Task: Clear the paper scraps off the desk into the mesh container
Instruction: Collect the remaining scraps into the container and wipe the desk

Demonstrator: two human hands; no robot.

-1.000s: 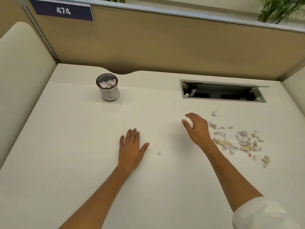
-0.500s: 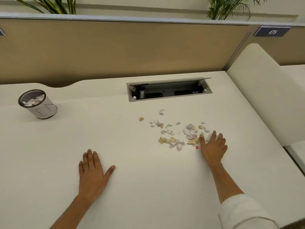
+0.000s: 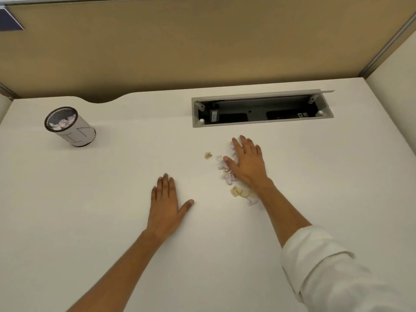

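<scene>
Scraps [image 3: 227, 170] now bunched vs. earlier spread, under flat right hand [image 3: 248, 162]; left hand [image 3: 166, 203] flat on desk [image 3: 90, 221].

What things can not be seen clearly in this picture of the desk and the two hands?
- Head view: the right hand covers part of the paper scraps, so their count is unknown.
- Head view: how full the mesh container is; its white wrap hides the inside below the rim.
- Head view: the blue sign is cut by the left edge; no number is readable.

Mesh container [image 3: 70, 126] left of scraps [image 3: 227, 174]
</scene>
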